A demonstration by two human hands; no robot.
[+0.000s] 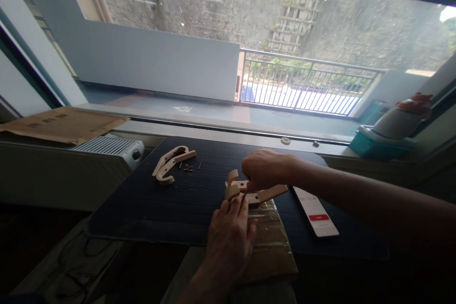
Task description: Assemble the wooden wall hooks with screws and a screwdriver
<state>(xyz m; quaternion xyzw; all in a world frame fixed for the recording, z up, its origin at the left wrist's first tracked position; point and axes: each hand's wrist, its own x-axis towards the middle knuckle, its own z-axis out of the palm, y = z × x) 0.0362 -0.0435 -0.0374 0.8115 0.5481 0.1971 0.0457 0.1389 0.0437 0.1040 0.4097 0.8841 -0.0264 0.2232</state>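
Note:
Two pale wooden hooks [260, 195] with dark holes lie on a tape-wrapped brown package [272, 235] at the table's front edge. My left hand [231, 232] rests on the package, its fingers stretched forward and fingertips against the nearer hook; the thumb stands apart. A thin dark piece shows at those fingertips, too small to name. Just above the hooks, my right hand [265, 168] is closed in a fist, reaching in from the right. Whatever it grips is hidden by the fingers. Two more wooden hooks [173, 164] lie farther left, beside several small screws [188, 168].
The dark table [142, 213] stands against a window sill. A phone [317, 213] showing a timer lies right of the package. A tape roll [285, 141] and a teal box [377, 142] sit on the sill. Left are a radiator [110, 152] and a brown envelope [64, 123].

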